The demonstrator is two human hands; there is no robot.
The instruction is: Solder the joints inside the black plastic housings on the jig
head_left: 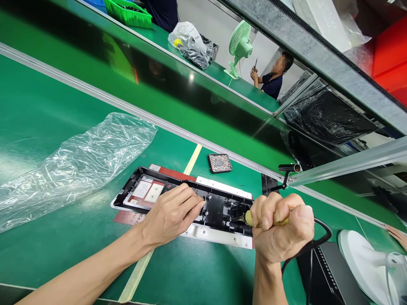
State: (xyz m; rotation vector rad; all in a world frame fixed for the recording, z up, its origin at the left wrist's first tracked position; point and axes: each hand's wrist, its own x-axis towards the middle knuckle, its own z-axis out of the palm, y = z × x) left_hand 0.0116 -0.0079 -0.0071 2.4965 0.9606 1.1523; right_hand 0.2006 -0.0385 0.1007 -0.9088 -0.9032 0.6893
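A long black plastic housing [216, 212] lies on a red board [171, 173] with white blocks along its sides. My right hand [281, 222] is wrapped round a yellow-handled screwdriver [248, 218] with a black cable behind it; the tool's tip points left into the right part of the housing. Over the middle of the housing rests my left hand [178, 212], its thumb and fingertips drawn together near a small screw post. What those fingertips hold, if anything, is too small to name. Behind the housing sits a small black tray of screws [220, 163].
Clear plastic film [79, 165] covers the table at left. A metal rail [178, 133] runs behind, with a black tube bracket [289, 168] at right. A black device [333, 271] and white fan base [365, 258] stand at lower right. Another person's hand [397, 237] shows at the right edge.
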